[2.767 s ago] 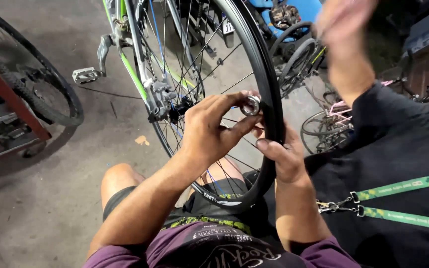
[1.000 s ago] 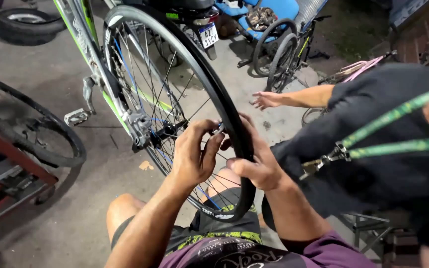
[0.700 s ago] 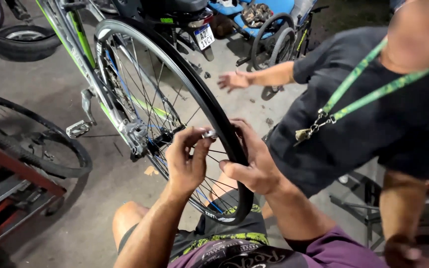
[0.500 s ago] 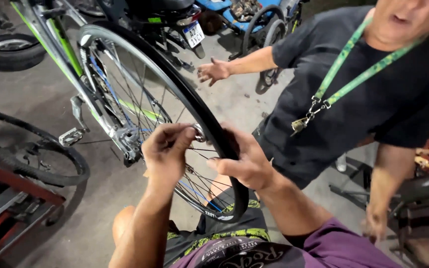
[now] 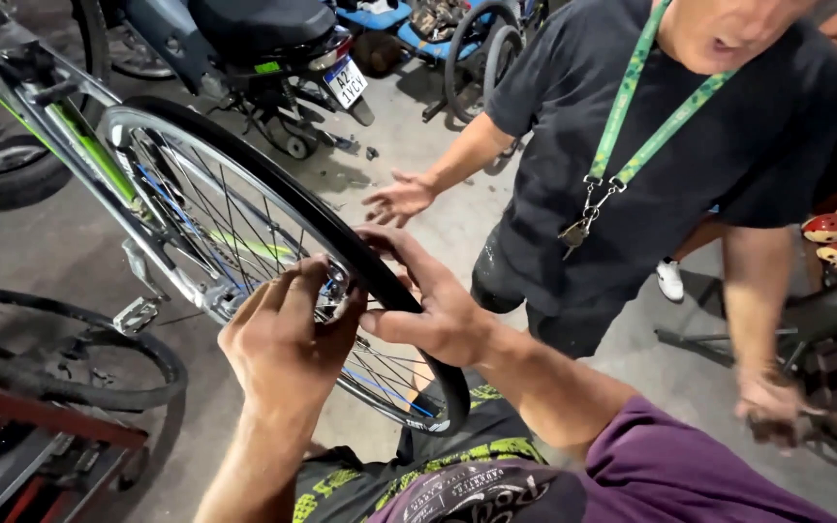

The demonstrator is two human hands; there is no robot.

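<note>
Your left hand (image 5: 288,344) pinches the valve at the rim (image 5: 176,145); your right hand (image 5: 428,305), fingers spread, presses the tyre (image 5: 341,247) centre-scene. Keep that valve square while seating.

Black-tyred, silver-rimmed spoked bicycle wheel (image 5: 244,242) slanting from upper left to lower centre of frame. Left hand (image 5: 288,344) on rim at centre, right hand (image 5: 428,310) just right of it, over tyre. Dark scooter (image 5: 254,39) behind wheel, top centre. Loose black rubber tyre (image 5: 60,353) at lower left. Standing person in black T-shirt (image 5: 670,165) at upper right, open hand (image 5: 399,199) above right hand.
</note>
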